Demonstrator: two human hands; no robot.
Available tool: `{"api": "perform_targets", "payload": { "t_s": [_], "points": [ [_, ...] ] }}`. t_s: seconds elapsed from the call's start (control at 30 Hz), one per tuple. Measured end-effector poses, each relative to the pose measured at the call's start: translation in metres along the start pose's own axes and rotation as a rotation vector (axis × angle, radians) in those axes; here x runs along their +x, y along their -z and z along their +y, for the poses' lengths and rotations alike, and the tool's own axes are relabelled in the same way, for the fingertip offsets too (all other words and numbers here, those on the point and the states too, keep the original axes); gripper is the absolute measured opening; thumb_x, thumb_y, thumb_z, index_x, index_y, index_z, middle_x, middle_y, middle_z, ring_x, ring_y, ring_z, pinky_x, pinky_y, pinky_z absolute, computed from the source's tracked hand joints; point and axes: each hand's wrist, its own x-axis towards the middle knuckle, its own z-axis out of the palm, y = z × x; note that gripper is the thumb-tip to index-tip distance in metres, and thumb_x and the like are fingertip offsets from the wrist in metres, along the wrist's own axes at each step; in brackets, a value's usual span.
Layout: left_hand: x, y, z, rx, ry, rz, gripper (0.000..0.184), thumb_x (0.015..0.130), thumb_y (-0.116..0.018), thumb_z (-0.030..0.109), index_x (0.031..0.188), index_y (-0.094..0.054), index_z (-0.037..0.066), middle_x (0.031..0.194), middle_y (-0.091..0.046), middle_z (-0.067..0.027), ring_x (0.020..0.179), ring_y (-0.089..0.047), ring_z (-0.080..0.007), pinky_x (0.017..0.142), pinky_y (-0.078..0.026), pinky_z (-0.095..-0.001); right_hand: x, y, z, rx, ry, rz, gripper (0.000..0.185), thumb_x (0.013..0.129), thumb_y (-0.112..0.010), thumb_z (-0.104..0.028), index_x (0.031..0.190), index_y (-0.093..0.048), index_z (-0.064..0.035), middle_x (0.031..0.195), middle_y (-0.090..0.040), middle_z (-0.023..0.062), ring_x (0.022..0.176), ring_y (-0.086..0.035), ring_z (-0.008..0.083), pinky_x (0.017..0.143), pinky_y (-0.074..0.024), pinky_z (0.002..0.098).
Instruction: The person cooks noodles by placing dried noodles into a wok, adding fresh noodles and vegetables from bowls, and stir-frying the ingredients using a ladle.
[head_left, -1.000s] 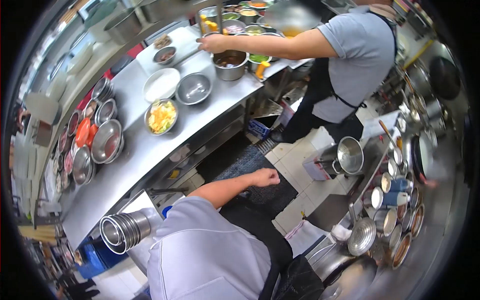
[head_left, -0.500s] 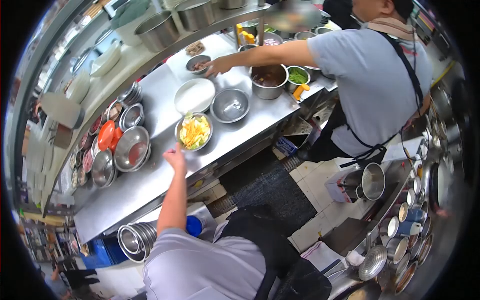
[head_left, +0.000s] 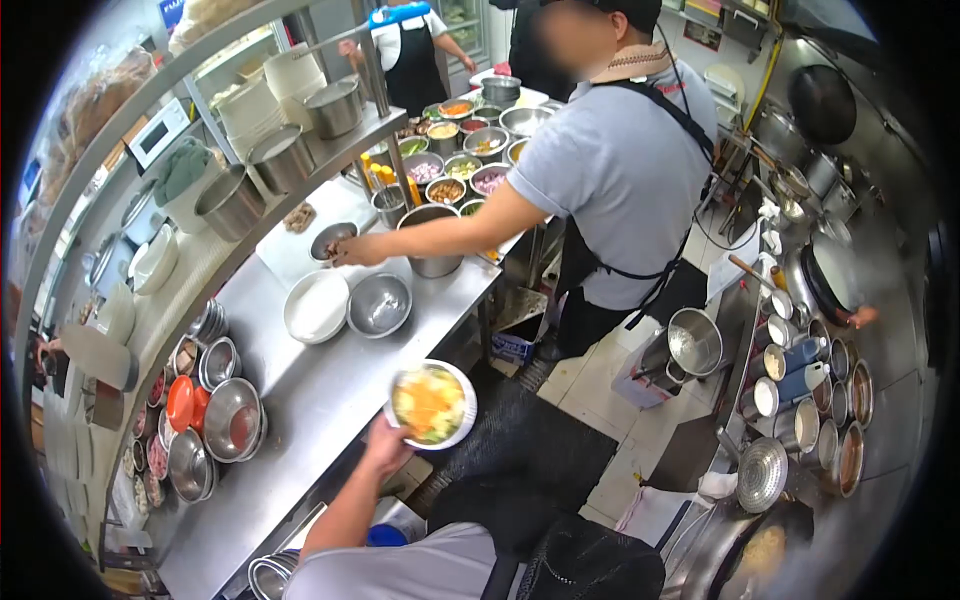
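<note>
My left hand reaches up from the bottom and grips the near rim of a metal bowl filled with chopped orange and yellow-green vegetables. The bowl is held in the air beyond the counter's edge, above the dark floor mat. My right hand is out of the frame. On the steel counter stand an empty-looking metal bowl and a bowl of white contents.
A co-worker stands at the counter's far end, one hand in a small bowl. Stacked bowls sit at left under a shelf. Ingredient containers lie beyond. Pots and a wok line the right side.
My left hand reached to the vegetable bowl and has lifted it off the counter, toward the floor mat. The co-worker's hand moved to the small bowl. The view has shifted.
</note>
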Motion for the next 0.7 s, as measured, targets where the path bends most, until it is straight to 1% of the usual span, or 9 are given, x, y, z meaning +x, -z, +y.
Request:
{"api": "perform_targets", "payload": {
  "t_s": [0.07, 0.2, 0.27, 0.33, 0.37, 0.47, 0.5, 0.57, 0.7],
  "points": [
    [0.009, -0.06, -0.017, 0.076, 0.127, -0.152, 0.049, 0.079, -0.053, -0.013, 0.125, -0.05, 0.003, 0.113, -0.064, -0.0147, 0.099, -0.068, -0.0295, 0.074, -0.063, -0.0442, -0.001, -0.004, 0.005, 0.02, 0.0, 0.007, 0.048, 0.088, -0.059, -0.019, 0.133, -0.056, -0.0019, 0.128, -0.059, 0.0263, 0.12, -0.056, 0.0367, 0.101, -0.0437, 0.0415],
    [0.012, -0.177, -0.048, 0.276, 0.146, -0.589, 0.048, 0.08, -0.056, -0.007, 0.127, -0.049, 0.003, 0.112, -0.064, -0.0114, 0.093, -0.069, -0.0235, 0.069, -0.062, -0.0362, 0.0, -0.002, 0.021, 0.052, 0.017, 0.028, 0.048, 0.088, -0.058, -0.019, 0.133, -0.056, -0.0013, 0.127, -0.059, 0.0264, 0.12, -0.056, 0.037, 0.1, -0.0438, 0.0417],
    [-0.001, -0.235, -0.065, 0.272, 0.192, -0.721, 0.049, 0.081, -0.056, -0.006, 0.129, -0.048, 0.003, 0.114, -0.063, -0.0113, 0.096, -0.069, -0.0226, 0.072, -0.063, -0.0373, 0.001, 0.003, 0.03, 0.063, 0.024, 0.037, 0.048, 0.088, -0.058, -0.018, 0.133, -0.056, -0.001, 0.127, -0.059, 0.0264, 0.12, -0.056, 0.0371, 0.1, -0.0438, 0.0418],
    [-0.019, -0.287, -0.089, 0.236, 0.267, -0.829, 0.053, 0.083, -0.058, -0.005, 0.133, -0.045, 0.005, 0.121, -0.06, -0.0102, 0.105, -0.066, -0.023, 0.079, -0.062, -0.0393, 0.002, 0.004, 0.041, 0.078, 0.033, 0.035, 0.048, 0.088, -0.058, -0.018, 0.133, -0.056, -0.0007, 0.127, -0.059, 0.0265, 0.119, -0.056, 0.0373, 0.1, -0.0438, 0.0419],
    [-0.031, -0.312, -0.096, 0.239, 0.28, -0.918, 0.052, 0.085, -0.061, -0.003, 0.133, -0.044, 0.005, 0.121, -0.06, -0.01, 0.107, -0.065, -0.0219, 0.078, -0.062, -0.0385, 0.001, 0.005, 0.046, 0.087, 0.031, 0.037, 0.048, 0.088, -0.058, -0.018, 0.132, -0.056, -0.0005, 0.127, -0.059, 0.0265, 0.119, -0.056, 0.0374, 0.1, -0.0439, 0.042],
    [-0.073, -0.378, -0.127, 0.241, 0.377, -1.068, 0.05, 0.088, -0.061, 0.002, 0.135, -0.043, 0.007, 0.122, -0.06, -0.0077, 0.107, -0.063, -0.0204, 0.083, -0.059, -0.0408, 0.001, 0.01, 0.064, 0.11, 0.028, 0.05, 0.048, 0.088, -0.058, -0.017, 0.132, -0.056, 0.0, 0.127, -0.059, 0.0266, 0.119, -0.056, 0.0376, 0.1, -0.0439, 0.0421],
    [-0.086, -0.398, -0.141, 0.288, 0.386, -1.136, 0.048, 0.09, -0.06, 0.005, 0.135, -0.044, 0.009, 0.119, -0.061, -0.0057, 0.104, -0.064, -0.0182, 0.081, -0.059, -0.0371, 0.0, 0.014, 0.072, 0.116, 0.031, 0.058, 0.048, 0.088, -0.058, -0.017, 0.132, -0.056, 0.0002, 0.127, -0.06, 0.0266, 0.119, -0.056, 0.0377, 0.1, -0.0439, 0.0422],
    [-0.116, -0.436, -0.164, 0.337, 0.415, -1.231, 0.043, 0.092, -0.059, 0.009, 0.133, -0.045, 0.01, 0.114, -0.061, -0.0038, 0.099, -0.064, -0.016, 0.076, -0.059, -0.0343, -0.001, 0.019, 0.085, 0.124, 0.04, 0.065, 0.048, 0.088, -0.058, -0.017, 0.132, -0.056, 0.0005, 0.127, -0.06, 0.0266, 0.119, -0.056, 0.0378, 0.1, -0.044, 0.0423],
    [-0.186, -0.508, -0.198, 0.468, 0.473, -1.36, 0.039, 0.093, -0.056, 0.016, 0.13, -0.047, 0.011, 0.109, -0.06, -0.0041, 0.093, -0.063, -0.0147, 0.071, -0.06, -0.0347, -0.009, 0.032, 0.117, 0.142, 0.061, 0.09, 0.048, 0.088, -0.057, -0.016, 0.132, -0.056, 0.0011, 0.126, -0.06, 0.0267, 0.119, -0.056, 0.0381, 0.1, -0.044, 0.0425]
  ]
}}
